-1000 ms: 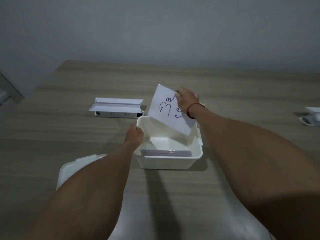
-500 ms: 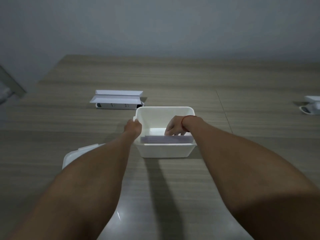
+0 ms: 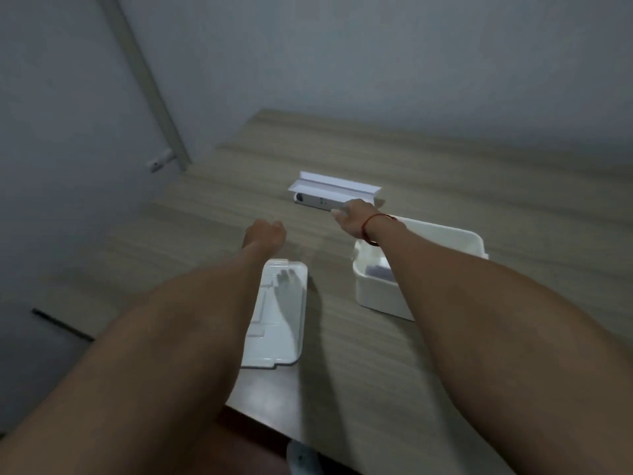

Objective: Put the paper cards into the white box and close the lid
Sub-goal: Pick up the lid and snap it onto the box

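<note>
The white box (image 3: 455,240) stands open on the wooden table at the right, and my right forearm crosses over it. A stack of paper cards (image 3: 378,270) shows inside, near its left wall. The clear white lid (image 3: 281,313) lies flat on the table left of the box, partly under my left forearm. My left hand (image 3: 265,233) hovers beyond the lid with its fingers curled and nothing in it. My right hand (image 3: 354,214) is past the box's far left corner, fingers stretched out and holding nothing.
A small white carton (image 3: 334,195) with its flap open lies just beyond my right hand. The table's left edge (image 3: 164,214) runs diagonally beside a grey wall, and its near edge (image 3: 274,426) is close to my body.
My right hand has come out of the box without a card and moved left. My left hand has let go of the box's corner and moved left. The view has swung left.
</note>
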